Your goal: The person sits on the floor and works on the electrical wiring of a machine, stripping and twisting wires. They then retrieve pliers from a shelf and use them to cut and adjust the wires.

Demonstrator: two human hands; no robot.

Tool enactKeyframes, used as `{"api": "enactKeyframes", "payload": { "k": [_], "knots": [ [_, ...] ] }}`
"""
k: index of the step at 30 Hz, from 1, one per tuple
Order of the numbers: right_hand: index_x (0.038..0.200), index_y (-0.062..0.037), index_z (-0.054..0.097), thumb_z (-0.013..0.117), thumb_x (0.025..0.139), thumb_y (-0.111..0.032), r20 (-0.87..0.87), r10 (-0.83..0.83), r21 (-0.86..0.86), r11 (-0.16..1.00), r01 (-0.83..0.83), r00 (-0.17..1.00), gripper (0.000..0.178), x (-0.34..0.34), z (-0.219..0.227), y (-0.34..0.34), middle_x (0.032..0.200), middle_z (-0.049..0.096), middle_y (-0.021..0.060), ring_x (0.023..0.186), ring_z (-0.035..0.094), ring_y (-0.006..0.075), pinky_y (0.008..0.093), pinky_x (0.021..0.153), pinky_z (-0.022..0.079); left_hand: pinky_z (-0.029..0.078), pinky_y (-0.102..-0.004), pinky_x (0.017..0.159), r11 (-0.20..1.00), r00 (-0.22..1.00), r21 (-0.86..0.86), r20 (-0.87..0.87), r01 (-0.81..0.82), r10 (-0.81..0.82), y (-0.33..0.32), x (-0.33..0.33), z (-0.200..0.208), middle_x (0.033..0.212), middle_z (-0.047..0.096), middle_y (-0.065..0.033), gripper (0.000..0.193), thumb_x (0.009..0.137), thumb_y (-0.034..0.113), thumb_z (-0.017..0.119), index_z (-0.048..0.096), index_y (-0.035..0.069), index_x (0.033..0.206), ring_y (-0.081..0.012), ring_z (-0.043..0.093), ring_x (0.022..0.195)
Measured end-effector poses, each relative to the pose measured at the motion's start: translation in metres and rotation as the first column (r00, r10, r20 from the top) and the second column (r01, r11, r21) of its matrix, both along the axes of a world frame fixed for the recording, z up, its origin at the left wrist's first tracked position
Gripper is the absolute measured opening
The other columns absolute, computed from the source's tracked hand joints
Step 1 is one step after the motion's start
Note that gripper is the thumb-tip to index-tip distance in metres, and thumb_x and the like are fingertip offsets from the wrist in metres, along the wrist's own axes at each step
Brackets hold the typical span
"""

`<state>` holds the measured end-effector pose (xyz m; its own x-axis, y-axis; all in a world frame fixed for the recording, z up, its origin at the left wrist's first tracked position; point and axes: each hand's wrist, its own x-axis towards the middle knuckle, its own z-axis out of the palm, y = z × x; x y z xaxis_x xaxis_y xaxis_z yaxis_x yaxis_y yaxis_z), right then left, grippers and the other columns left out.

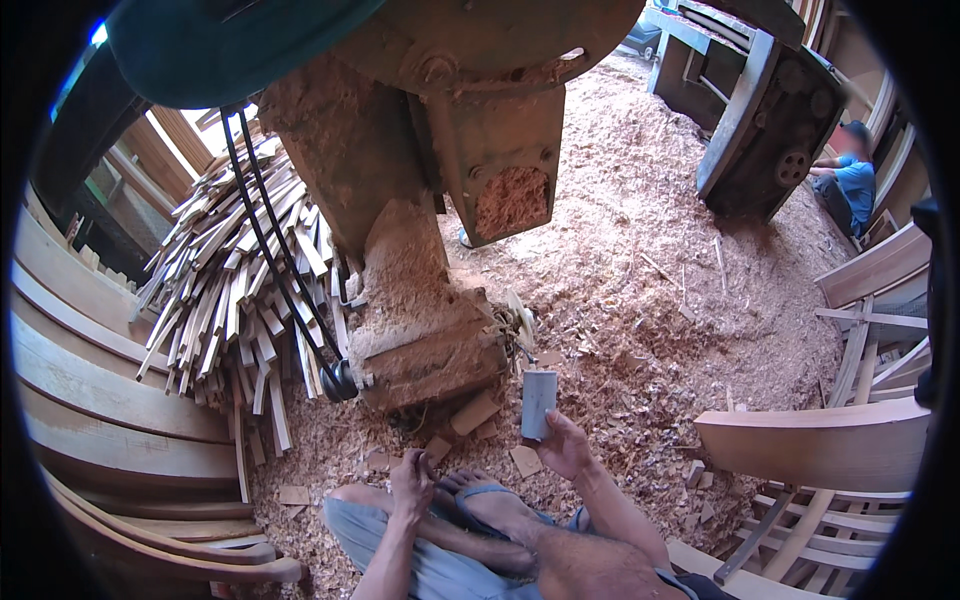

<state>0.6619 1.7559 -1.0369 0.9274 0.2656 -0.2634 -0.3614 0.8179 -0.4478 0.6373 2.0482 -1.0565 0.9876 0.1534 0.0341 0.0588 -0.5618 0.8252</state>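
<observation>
My right hand (568, 447) grips a light-grey oblong piece (539, 403) by its lower right edge, with the thumb across its face. It is held upright just in front of a motor (425, 350) caked in sawdust. Pale loose wires (521, 322) stick out of the motor's right side, a little above the grey piece. Over my bent knee, my left hand (411, 485) is closed with its fingertips together. Whatever it may hold is too small to make out. Both hands are apart from the motor.
The motor sits under a large machine (345, 130) with black belts (270, 230). Wood strips (235, 270) are piled at the left, beside curved planks (120, 400). Shavings (640, 220) cover the floor. Another machine (760, 130) and a seated person (853, 185) are far right, curved boards (820, 445) nearer.
</observation>
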Motion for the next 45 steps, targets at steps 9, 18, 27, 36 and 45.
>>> {"api": "enactKeyframes", "payload": {
  "k": [9,18,27,36,45],
  "knots": [
    [0.136,0.0003,0.048,0.084,0.082,-0.02,-0.054,0.115,-0.656,0.745,-0.122,0.992,0.069,0.001,-0.024,0.004,0.121,0.064,0.0138,0.11,0.064,0.0206,0.0355,0.095,0.053,0.054,-0.0337,0.072,0.973,0.933,-0.057,-0.276,0.222,-0.229,-0.015,0.0,0.033,0.098,0.069,-0.0148,0.021,0.097,0.011,0.064,0.062,0.0,0.116,-0.0212,0.069,0.083],
    [0.13,0.001,0.051,0.084,0.08,-0.025,0.127,0.257,-0.873,0.487,-0.015,0.958,0.066,0.012,-0.008,0.039,0.121,0.064,0.0164,0.111,0.065,0.0245,0.0371,0.094,0.053,0.052,-0.0407,0.094,0.921,0.982,-0.358,-0.045,0.155,-0.183,-0.105,0.027,0.043,0.117,0.067,-0.0238,0.069,0.087,0.04,0.077,0.051,0.0,0.136,-0.0317,0.067,0.109],
    [0.127,0.0004,0.061,0.065,0.092,-0.012,0.125,0.396,-0.957,0.289,0.006,0.91,0.037,0.026,0.027,0.003,0.113,0.07,0.0154,0.102,0.069,0.0217,0.0338,0.09,0.054,0.052,-0.0412,0.092,0.98,0.988,-0.182,-0.114,0.086,-0.108,-0.103,0.036,0.049,0.115,0.068,-0.0224,0.062,0.082,0.03,0.081,0.055,0.002,0.13,-0.0339,0.068,0.106],
    [0.114,-0.0015,0.071,0.065,0.096,-0.013,0.232,0.109,-0.962,0.175,0.211,0.966,0.022,0.066,0.058,-0.014,0.091,0.075,0.0135,0.08,0.07,0.0157,0.0296,0.074,0.055,0.052,-0.0418,0.093,0.983,0.988,-0.169,-0.129,0.067,-0.089,-0.104,0.034,0.039,0.116,0.067,-0.0229,0.063,0.08,0.029,0.083,0.055,0.001,0.13,-0.0348,0.067,0.107],
    [0.104,-0.0009,0.075,0.067,0.095,-0.022,0.231,0.105,-0.97,0.104,0.22,0.967,0.025,0.083,0.054,0.006,0.085,0.075,0.012,0.073,0.07,0.0162,0.0298,0.067,0.054,0.05,-0.0423,0.095,0.986,0.993,-0.15,-0.085,0.067,-0.081,-0.106,0.032,0.035,0.117,0.066,-0.0217,0.06,0.079,0.022,0.082,0.056,0.002,0.13,-0.0352,0.066,0.108]
  ]
}}
